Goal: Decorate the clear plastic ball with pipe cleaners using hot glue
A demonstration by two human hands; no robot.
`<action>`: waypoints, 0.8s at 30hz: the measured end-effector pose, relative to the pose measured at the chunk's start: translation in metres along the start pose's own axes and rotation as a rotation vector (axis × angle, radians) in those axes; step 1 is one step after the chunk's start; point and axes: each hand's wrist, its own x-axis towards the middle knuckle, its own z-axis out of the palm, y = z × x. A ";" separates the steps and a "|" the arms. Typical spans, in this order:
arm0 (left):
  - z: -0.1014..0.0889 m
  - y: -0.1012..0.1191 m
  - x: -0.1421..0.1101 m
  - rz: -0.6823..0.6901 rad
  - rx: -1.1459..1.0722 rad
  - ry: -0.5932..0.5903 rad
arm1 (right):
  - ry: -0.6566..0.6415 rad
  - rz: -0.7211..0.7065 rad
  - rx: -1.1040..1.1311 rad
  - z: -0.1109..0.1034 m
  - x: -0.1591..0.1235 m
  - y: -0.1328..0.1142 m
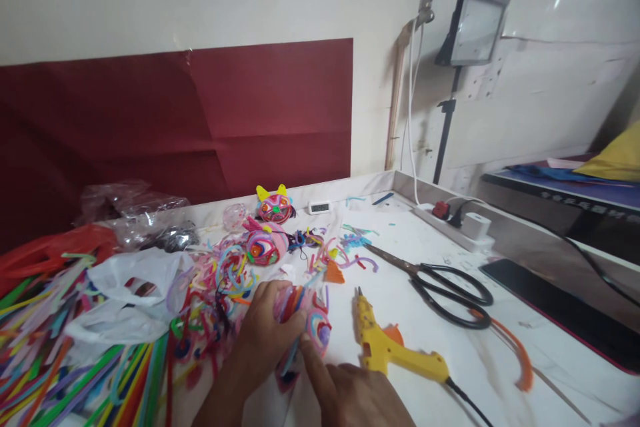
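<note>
White characters are running along the dark edge (520,185) of a blue-topped table (595,178), too blurred to read; a small white display (319,207) is showing illegible digits.

Head view: the scene is seen from the person's head, above the near side of the desk (415,330).
Facing: the camera is aimed forward and down across the desk, toward the wall (225,0) behind it.
Hands: the left hand (263,330) and right hand (367,397) are seen close up, from behind and above, cut by the bottom edge.
Wall: the upper half is filled by it, farther off, with the dark red sheet (280,107) at left and the lamp (479,27) at right.
</note>
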 end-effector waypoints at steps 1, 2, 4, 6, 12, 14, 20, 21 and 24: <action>0.000 0.000 0.000 0.001 0.004 0.002 | -0.002 0.002 -0.008 0.000 0.000 0.000; 0.000 0.000 0.000 0.006 0.008 0.002 | -0.003 0.001 -0.013 0.001 -0.001 0.000; -0.002 0.001 0.000 0.022 0.010 -0.011 | 0.008 -0.012 -0.020 0.003 -0.002 0.001; -0.004 0.000 -0.001 0.026 0.007 -0.042 | 0.032 -0.030 -0.034 0.005 -0.003 0.002; -0.007 -0.002 -0.001 0.014 -0.014 -0.089 | 0.083 -0.043 -0.053 0.008 -0.004 0.002; -0.006 -0.002 -0.001 0.007 -0.018 -0.070 | 0.104 -0.030 -0.079 0.008 -0.004 0.000; -0.001 -0.001 0.000 -0.013 -0.007 -0.020 | 0.155 -0.010 -0.098 0.010 -0.003 -0.002; -0.002 -0.001 0.000 -0.016 -0.006 -0.019 | 0.159 -0.024 -0.079 0.008 -0.003 -0.001; -0.004 -0.004 0.002 -0.018 -0.017 -0.055 | 0.113 -0.045 0.053 -0.011 -0.005 0.010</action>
